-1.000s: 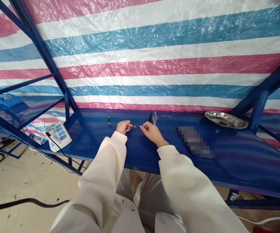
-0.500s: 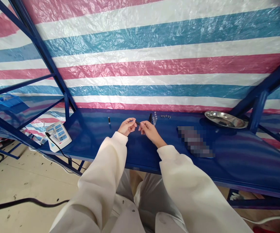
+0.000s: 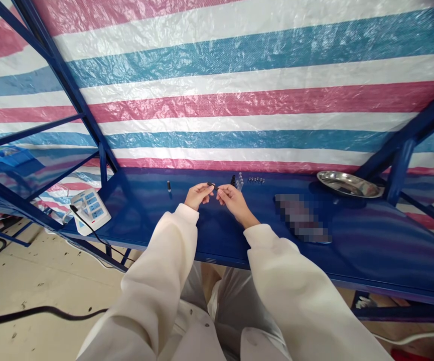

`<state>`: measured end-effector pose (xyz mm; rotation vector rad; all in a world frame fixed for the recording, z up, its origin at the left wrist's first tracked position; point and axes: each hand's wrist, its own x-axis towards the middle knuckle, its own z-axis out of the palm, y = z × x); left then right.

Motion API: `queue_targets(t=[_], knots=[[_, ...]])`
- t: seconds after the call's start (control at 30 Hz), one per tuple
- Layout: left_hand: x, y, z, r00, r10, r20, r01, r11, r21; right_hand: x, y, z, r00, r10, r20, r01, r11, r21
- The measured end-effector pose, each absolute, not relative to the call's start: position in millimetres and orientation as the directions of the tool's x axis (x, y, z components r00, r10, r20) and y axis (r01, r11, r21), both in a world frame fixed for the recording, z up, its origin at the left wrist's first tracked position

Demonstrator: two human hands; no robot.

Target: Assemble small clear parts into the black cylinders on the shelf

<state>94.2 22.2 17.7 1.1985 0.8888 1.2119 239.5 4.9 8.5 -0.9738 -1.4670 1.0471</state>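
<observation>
Head view, the sole feed at my remote station. At the centre of the frame, I record the left hand [image 3: 197,195] and the right hand [image 3: 233,199] nearly meeting above the blue table [image 3: 217,235]. The small dark piece [image 3: 212,186] sits between their fingertips. Both grips are narrow pinches and appear to share that piece; how its parts fit together (the fingers cover much of it) I cannot determine.

Progress: I judge the work to be under way, with the piece in hand unfinished. Left of centre, a black-topped cylinder [image 3: 169,186] stands upright, apart from the rest; I take it as possibly completed, though its make-up is too small to verify. Just beyond the right hand are a row of black pieces [image 3: 233,179] and a row of clear pieces [image 3: 240,179], partly hidden by it, with a line of small shiny parts [image 3: 256,180] beside them. These I assess as outstanding; an exact count is not possible.

Markings: I find no legible brand, label or writing. The power strip [image 3: 92,210] at lower left carries a red mark too small to read. Right of centre, a pixelated object [image 3: 302,218] yields nothing, and the metal tray [image 3: 346,185] beyond it shows no lettering.
</observation>
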Motion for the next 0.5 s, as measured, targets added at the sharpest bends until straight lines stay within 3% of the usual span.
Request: queue_targets(t=[0.23, 0.37, 0.5], knots=[[94.7, 22.2, 18.7, 0.058, 0.992, 0.110, -0.164, -0.099, 0.982, 241.1, 6.8, 4.6, -0.151, 0.941, 0.304, 0.141, 0.324, -0.935], [93.6, 24.0, 18.0, -0.072, 0.985, 0.157, -0.133, -0.166, 0.977, 248.9, 7.1, 5.2, -0.121, 0.913, 0.391, 0.395, 0.405, -0.825], [91.8, 27.8, 12.6, -0.210, 0.953, 0.218, -0.040, -0.231, 0.972, 265.2, 9.1, 5.6, -0.071, 0.958, 0.279, 0.651, 0.256, -0.715]])
